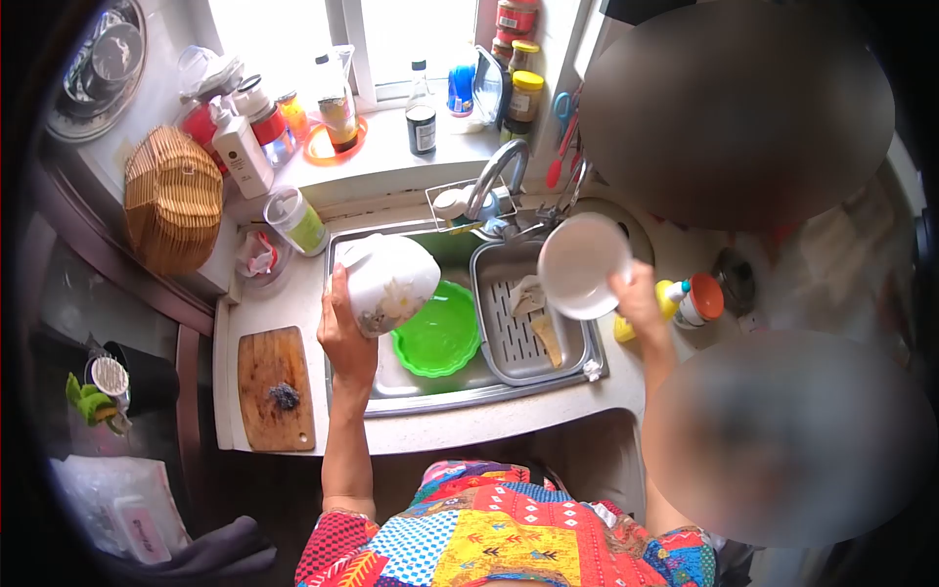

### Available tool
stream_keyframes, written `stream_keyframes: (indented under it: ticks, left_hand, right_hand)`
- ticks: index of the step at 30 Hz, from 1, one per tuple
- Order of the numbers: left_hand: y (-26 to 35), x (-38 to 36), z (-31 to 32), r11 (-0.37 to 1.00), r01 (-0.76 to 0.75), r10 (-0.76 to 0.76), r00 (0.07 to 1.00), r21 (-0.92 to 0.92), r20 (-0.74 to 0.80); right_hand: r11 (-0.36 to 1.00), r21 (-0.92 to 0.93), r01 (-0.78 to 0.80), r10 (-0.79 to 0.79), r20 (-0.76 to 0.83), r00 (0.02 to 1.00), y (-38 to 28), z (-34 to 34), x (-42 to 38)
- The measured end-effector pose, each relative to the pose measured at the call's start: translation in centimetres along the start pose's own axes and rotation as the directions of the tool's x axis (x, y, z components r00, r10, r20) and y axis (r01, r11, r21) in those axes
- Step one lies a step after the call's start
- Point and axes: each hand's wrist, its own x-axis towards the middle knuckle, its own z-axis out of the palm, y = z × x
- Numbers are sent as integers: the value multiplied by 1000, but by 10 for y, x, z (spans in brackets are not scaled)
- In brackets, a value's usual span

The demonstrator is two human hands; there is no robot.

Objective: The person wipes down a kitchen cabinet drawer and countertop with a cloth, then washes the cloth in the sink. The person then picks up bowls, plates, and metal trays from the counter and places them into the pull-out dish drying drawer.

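My left hand [346,338] grips a white bowl with a floral pattern [389,281], its outside turned toward me, over the left side of the sink [430,393]. A smaller white bowl [584,264] is in my right hand [641,298], held by its right side with its hollow facing the camera. Below the floral bowl, a green scalloped basin [437,338] rests in the sink. To its right is a grey slotted drain basket [509,360] with a crumpled pale cloth and a tan piece inside.
A faucet [499,171] arches behind the sink. On the left counter lie a cutting board [259,391] and a dark scouring pad [284,395]. Yellow [668,296] and orange-capped bottles [699,298] stand at right. Sauce bottles [421,117] line the windowsill. Two blurred patches hide the right side.
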Motion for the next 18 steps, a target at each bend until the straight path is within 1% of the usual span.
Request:
stream_keyframes:
  ticks: [1,2,3,4,5,6,7,8,9,10,11,12,13,14,15,16,17,18]
  left_hand:
    - [-3,2,-1,1000,-10,10,1000,-8,7]
    - [-6,4,-2,999,17,-17,1000,-38,1]
    - [-9,5,-2,997,43,-43,999,-71,-3]
    - [-11,5,-3,996,33,-32,999,-82,8]
    - [-14,5,-4,990,82,-80,997,-117,18]
    - [-16,6,-4,980,132,-128,991,-149,32]
    - [-17,7,-5,979,126,-120,992,-159,46]
    - [-17,9,-7,974,149,-142,988,-172,53]
    - [-18,11,-8,969,165,-156,986,-185,61]
    - [-19,15,-10,968,155,-143,987,-196,73]
    - [-21,17,-11,976,127,-116,991,-176,72]
    - [-23,18,-11,982,97,-85,993,-161,79]
    - [-31,19,-11,977,79,-62,994,-200,88]
    - [-44,19,-5,962,53,-26,994,-267,103]
    - [-71,-1,8,775,423,-314,903,-470,294]
    - [-175,-60,64,302,396,-434,867,-867,245]
    - [-128,-18,34,458,575,-390,815,-678,428]
    - [-138,-7,24,973,190,-90,841,-135,534]
  right_hand:
    - [914,352,-201,208,18,978,-56,-2,-11]
    - [830,520,-203,185,86,979,-61,-4,-13]
    - [715,668,-206,147,145,978,-61,-8,-16]
    - [498,814,-298,182,238,954,-39,-2,-20]
    - [587,740,-329,282,195,939,-29,11,-25]
    - [924,372,-90,102,-13,995,32,28,-25]
    - [982,-131,137,-151,-100,983,83,41,-31]
    - [751,-660,0,-84,-96,992,60,56,-51]
    - [257,-959,-120,-16,-128,992,33,73,-70]
    - [340,-910,-236,169,-188,968,36,72,-82]
    - [335,-908,-250,176,-200,964,40,64,-93]
    - [582,-748,-319,217,-236,947,44,54,-109]
    - [769,-512,-383,271,-283,920,47,45,-128]
    - [868,-344,-359,286,-245,926,48,40,-148]
    - [929,-165,-333,291,-235,928,48,35,-168]
    - [880,-257,-400,336,-261,905,33,29,-186]
    - [875,-344,-341,249,-284,926,27,26,-204]
    - [869,-367,-333,238,-280,930,40,26,-224]
